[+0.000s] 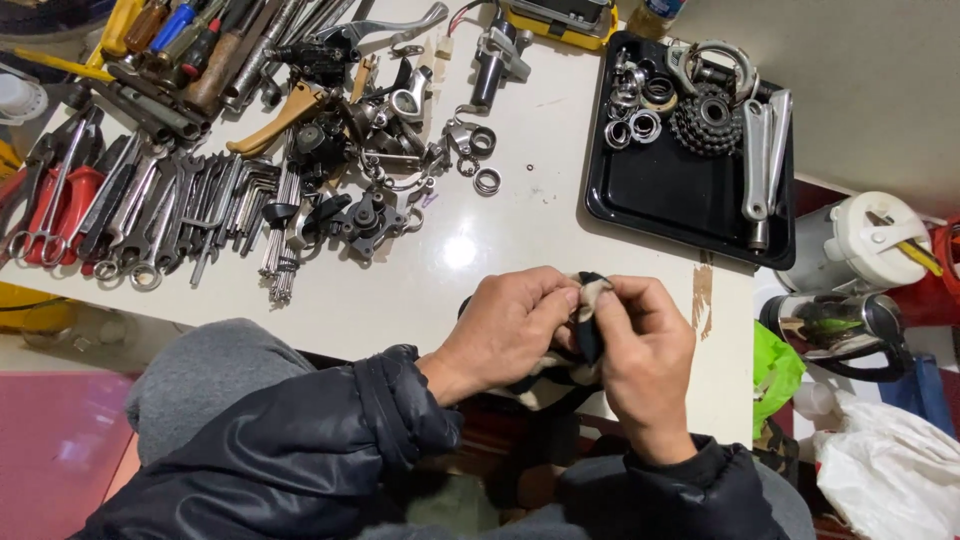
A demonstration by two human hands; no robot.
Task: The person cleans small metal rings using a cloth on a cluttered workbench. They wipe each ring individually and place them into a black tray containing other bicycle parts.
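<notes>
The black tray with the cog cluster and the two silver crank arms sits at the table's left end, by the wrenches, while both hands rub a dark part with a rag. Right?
Not quite. The head view shows the black tray at the table's right end, across from the wrenches. Otherwise correct: the left hand and right hand hold the dark part in a rag.

We are seeing the wrenches (pixel 150 215) lying on the table (pixel 520 190) at the left, the tray (pixel 660 190) sitting at the right, the gear cluster (pixel 707 122) resting in it.
</notes>
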